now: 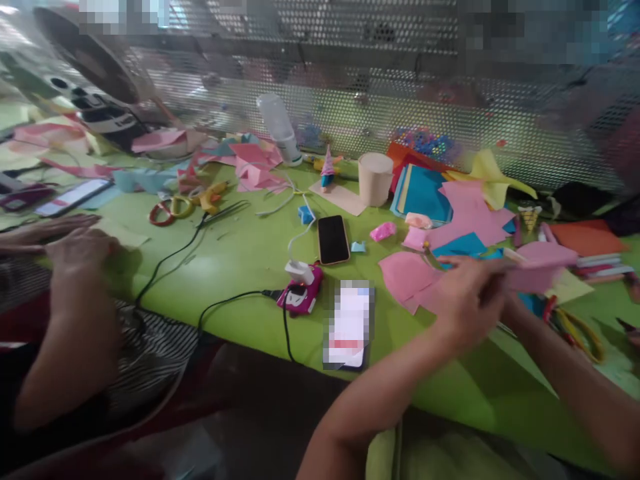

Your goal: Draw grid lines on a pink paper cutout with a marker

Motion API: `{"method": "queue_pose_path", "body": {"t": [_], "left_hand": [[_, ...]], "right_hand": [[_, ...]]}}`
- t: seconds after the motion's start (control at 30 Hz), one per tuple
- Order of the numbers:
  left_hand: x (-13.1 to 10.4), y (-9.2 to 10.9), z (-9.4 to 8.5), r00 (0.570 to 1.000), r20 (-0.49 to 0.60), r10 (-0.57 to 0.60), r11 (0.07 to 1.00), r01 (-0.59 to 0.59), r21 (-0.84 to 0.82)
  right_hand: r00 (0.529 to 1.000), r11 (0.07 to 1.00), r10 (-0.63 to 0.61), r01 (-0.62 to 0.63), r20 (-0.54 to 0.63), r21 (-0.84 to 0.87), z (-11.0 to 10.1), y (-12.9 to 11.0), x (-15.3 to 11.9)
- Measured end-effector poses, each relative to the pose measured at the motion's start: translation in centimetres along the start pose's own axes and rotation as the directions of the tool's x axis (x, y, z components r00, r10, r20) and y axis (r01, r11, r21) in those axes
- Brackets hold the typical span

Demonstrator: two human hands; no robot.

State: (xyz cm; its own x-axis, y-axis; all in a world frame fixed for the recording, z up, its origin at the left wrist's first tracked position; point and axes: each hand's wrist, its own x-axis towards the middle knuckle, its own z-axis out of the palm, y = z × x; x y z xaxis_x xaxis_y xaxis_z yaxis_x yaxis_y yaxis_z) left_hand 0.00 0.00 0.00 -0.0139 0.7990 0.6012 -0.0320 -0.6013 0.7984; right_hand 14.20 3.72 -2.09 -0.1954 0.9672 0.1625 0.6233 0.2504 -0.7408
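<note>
Two hands — left hand (pixel 467 297) and right hand (pixel 505 293) — pinch a pink paper piece (pixel 540 267) above the green table (pixel 240 267), fingers pressed on it; folding looks barely begun — many loose sheets (pixel 465 213) lie unused.

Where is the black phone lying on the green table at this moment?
In the head view, the black phone lies face up near the middle of the green table, just left of a small pink paper piece and in front of the beige cup.

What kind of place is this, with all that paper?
Probably a paper-craft table. Coloured paper sheets lie across the green table, scissors sit nearby, and both hands hold a pink paper piece.
</note>
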Motion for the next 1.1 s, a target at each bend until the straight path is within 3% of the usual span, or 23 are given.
{"method": "queue_pose_path", "body": {"t": [0.03, 0.1, 0.17, 0.27, 0.4, 0.6, 0.7, 0.77, 0.83, 0.97, 1.1], "left_hand": [[0.5, 0.1, -0.4, 0.988, -0.122, -0.090, 0.991, 0.076, -0.111], [1.4, 0.1, -1.2, 0.924, -0.224, -0.311, 0.907, 0.217, -0.361], [2.3, 0.1, -1.8, 0.837, -0.231, -0.496, 0.785, 0.318, -0.531], [2.9, 0.0, -2.5, 0.769, -0.256, -0.586, 0.734, 0.370, -0.570], [3.1, -0.1, -3.2, 0.745, -0.308, -0.591, 0.761, 0.389, -0.520], [3.2, -0.7, -3.1, 0.738, -0.233, -0.634, 0.741, 0.492, -0.457], [3.3, -1.6, -2.9, 0.759, -0.309, -0.573, 0.799, 0.433, -0.419], [3.4, -2.1, -2.9, 0.761, -0.359, -0.540, 0.825, 0.395, -0.404], [3.5, -2.4, -2.9, 0.754, -0.377, -0.538, 0.828, 0.391, -0.401], [3.5, -2.4, -2.9, 0.748, -0.327, -0.577, 0.806, 0.459, -0.372], [3.4, -2.6, -2.9, 0.775, -0.264, -0.574, 0.814, 0.503, -0.292]], "right_hand": [[0.999, 0.999, 0.020, -0.018, -0.042, 0.050, -1.2, -0.1, 0.2], [0.992, 0.988, 0.052, -0.035, -0.112, 0.150, -3.8, -0.5, 0.8], [0.985, 0.952, 0.086, -0.038, -0.146, 0.303, -6.2, -1.1, 1.4], [0.980, 0.873, 0.123, -0.031, -0.157, 0.487, -8.3, -2.2, 1.7], [0.984, 0.906, 0.135, -0.076, -0.115, 0.416, -8.4, -2.7, 1.1], [0.992, 0.938, 0.127, -0.118, -0.005, 0.326, -7.7, -2.1, 0.6], [0.991, 0.997, 0.078, -0.078, -0.112, 0.006, -7.9, -0.5, 1.0], [0.977, 0.953, 0.063, -0.120, -0.204, -0.278, -7.9, 1.1, 1.3], [0.967, 0.876, 0.113, -0.205, -0.228, -0.436, -7.5, 2.8, 1.4], [0.942, 0.853, 0.284, -0.334, -0.180, -0.402, -6.2, 5.0, 1.3], [0.938, 0.881, 0.271, -0.331, -0.214, -0.337, -5.8, 5.3, 1.3]]}}
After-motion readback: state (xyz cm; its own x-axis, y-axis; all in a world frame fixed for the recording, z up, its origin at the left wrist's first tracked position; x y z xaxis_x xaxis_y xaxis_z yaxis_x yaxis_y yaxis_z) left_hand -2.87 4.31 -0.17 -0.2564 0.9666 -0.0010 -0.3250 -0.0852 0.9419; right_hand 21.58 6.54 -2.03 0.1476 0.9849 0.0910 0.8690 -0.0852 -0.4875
